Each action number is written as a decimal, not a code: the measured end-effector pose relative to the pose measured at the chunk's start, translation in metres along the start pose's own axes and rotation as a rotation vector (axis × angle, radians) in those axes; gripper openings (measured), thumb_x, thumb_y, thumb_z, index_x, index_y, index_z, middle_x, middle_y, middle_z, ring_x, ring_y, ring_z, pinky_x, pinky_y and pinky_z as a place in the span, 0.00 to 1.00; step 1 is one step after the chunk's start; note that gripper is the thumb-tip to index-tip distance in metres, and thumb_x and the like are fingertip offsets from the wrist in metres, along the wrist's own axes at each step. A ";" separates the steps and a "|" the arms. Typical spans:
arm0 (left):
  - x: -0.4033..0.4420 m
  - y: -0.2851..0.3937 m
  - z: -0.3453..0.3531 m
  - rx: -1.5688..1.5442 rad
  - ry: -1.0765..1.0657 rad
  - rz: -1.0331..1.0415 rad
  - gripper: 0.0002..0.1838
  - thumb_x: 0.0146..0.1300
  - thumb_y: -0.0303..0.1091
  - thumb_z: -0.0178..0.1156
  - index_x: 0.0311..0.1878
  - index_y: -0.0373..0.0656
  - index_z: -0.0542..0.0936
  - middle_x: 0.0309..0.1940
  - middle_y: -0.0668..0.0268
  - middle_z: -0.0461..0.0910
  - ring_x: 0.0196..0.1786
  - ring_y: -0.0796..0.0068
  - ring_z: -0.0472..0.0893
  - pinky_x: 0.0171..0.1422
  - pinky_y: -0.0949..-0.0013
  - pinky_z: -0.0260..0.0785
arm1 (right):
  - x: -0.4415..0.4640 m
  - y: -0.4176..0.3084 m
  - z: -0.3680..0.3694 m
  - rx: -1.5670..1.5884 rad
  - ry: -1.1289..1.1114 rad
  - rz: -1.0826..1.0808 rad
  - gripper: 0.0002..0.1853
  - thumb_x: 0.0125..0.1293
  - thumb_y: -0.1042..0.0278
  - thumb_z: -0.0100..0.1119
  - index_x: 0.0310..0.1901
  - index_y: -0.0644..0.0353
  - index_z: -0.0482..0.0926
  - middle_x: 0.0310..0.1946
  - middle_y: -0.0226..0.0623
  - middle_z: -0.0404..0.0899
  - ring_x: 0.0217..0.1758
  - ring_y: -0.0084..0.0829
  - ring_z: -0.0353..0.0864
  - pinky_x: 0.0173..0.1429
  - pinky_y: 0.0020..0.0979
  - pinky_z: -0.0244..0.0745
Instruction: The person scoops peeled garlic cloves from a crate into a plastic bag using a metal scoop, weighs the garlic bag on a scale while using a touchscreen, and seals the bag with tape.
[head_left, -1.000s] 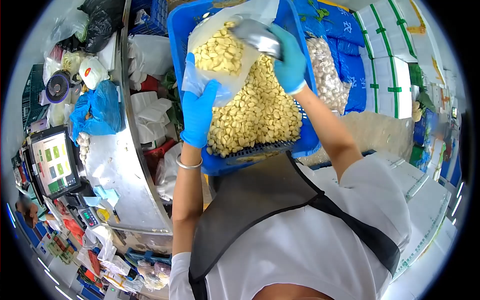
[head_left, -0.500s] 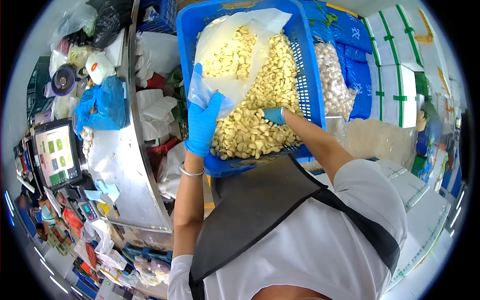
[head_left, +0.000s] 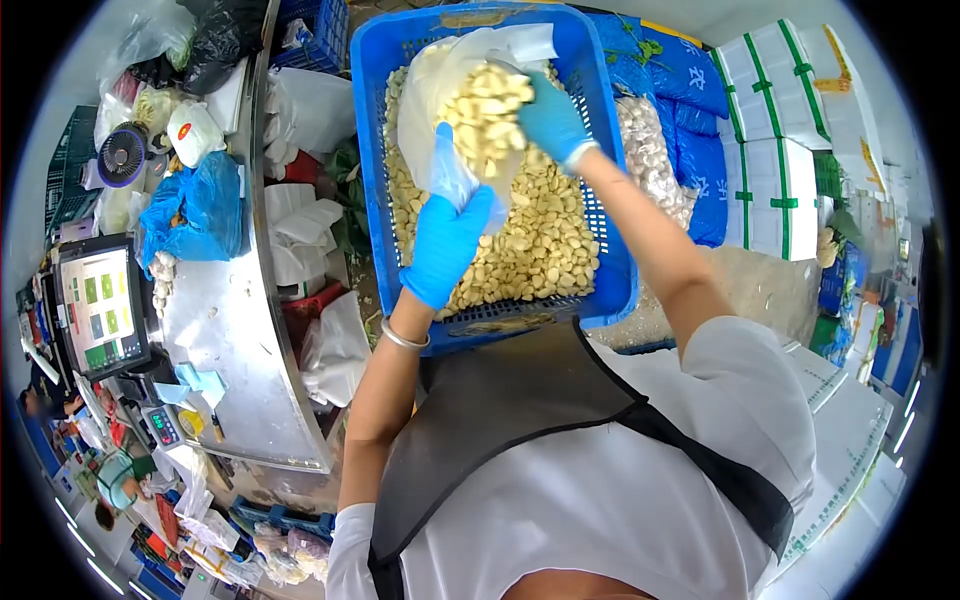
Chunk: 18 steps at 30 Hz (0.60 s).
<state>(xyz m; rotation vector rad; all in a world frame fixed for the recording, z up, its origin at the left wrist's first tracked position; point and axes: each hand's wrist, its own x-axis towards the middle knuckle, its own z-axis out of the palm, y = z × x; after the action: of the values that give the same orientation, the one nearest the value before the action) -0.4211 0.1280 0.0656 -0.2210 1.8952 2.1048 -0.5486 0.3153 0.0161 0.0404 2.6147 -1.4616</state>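
Observation:
A blue plastic crate (head_left: 617, 215) holds a deep heap of peeled garlic cloves (head_left: 545, 235). Over the heap, my left hand (head_left: 447, 245), in a blue glove, grips the rim of a clear plastic bag (head_left: 425, 100), with thumb and fingers closed on the film. My right hand (head_left: 555, 118), gloved in teal, is at the bag's mouth on its far right side. Blurred cloves tumble beside it, inside the bag. Its fingers are partly hidden and smeared by motion.
On the left stands a metal counter (head_left: 225, 340) with a touchscreen (head_left: 103, 305), a small fan (head_left: 122, 155) and a blue bag (head_left: 205, 210). To the right are a net sack of unpeeled garlic (head_left: 650, 160), blue sacks (head_left: 690, 80) and white foam boxes (head_left: 775, 190) strapped in green.
My right hand has come up out of the heap and over to the bag's mouth, where cloves now tumble in. My left hand has shifted right with the bag.

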 end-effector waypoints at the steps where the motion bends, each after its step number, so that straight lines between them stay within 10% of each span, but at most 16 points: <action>1: 0.002 0.002 0.003 -0.054 0.020 0.038 0.26 0.67 0.28 0.57 0.66 0.35 0.65 0.38 0.69 0.77 0.38 0.82 0.75 0.43 0.74 0.71 | -0.003 -0.013 0.012 -0.456 0.205 -0.372 0.30 0.54 0.82 0.49 0.62 0.56 0.67 0.55 0.43 0.76 0.57 0.42 0.77 0.51 0.38 0.77; 6: 0.006 0.015 -0.011 -0.156 0.058 0.152 0.34 0.67 0.24 0.54 0.74 0.39 0.53 0.51 0.64 0.75 0.50 0.78 0.76 0.55 0.72 0.71 | -0.031 -0.027 0.005 -0.338 0.423 -0.698 0.36 0.43 0.93 0.44 0.58 0.55 0.72 0.56 0.45 0.74 0.59 0.45 0.75 0.58 0.37 0.74; 11: 0.006 0.007 -0.021 -0.198 0.037 0.196 0.37 0.67 0.22 0.53 0.76 0.41 0.48 0.63 0.61 0.68 0.61 0.75 0.70 0.64 0.71 0.67 | -0.075 0.093 0.000 -0.423 0.550 -0.227 0.27 0.53 0.84 0.51 0.58 0.55 0.72 0.49 0.47 0.76 0.50 0.50 0.76 0.53 0.40 0.73; 18: -0.003 -0.011 -0.022 -0.059 -0.002 0.030 0.32 0.65 0.24 0.56 0.70 0.36 0.57 0.59 0.62 0.70 0.56 0.76 0.72 0.60 0.71 0.69 | -0.075 0.141 0.069 -0.287 -0.472 0.367 0.18 0.63 0.69 0.48 0.55 0.57 0.77 0.48 0.47 0.81 0.52 0.45 0.79 0.55 0.43 0.73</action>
<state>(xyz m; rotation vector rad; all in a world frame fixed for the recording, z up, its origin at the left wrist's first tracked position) -0.4166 0.1067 0.0535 -0.2049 1.8480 2.1820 -0.4529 0.3342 -0.1281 0.1193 2.2484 -0.8440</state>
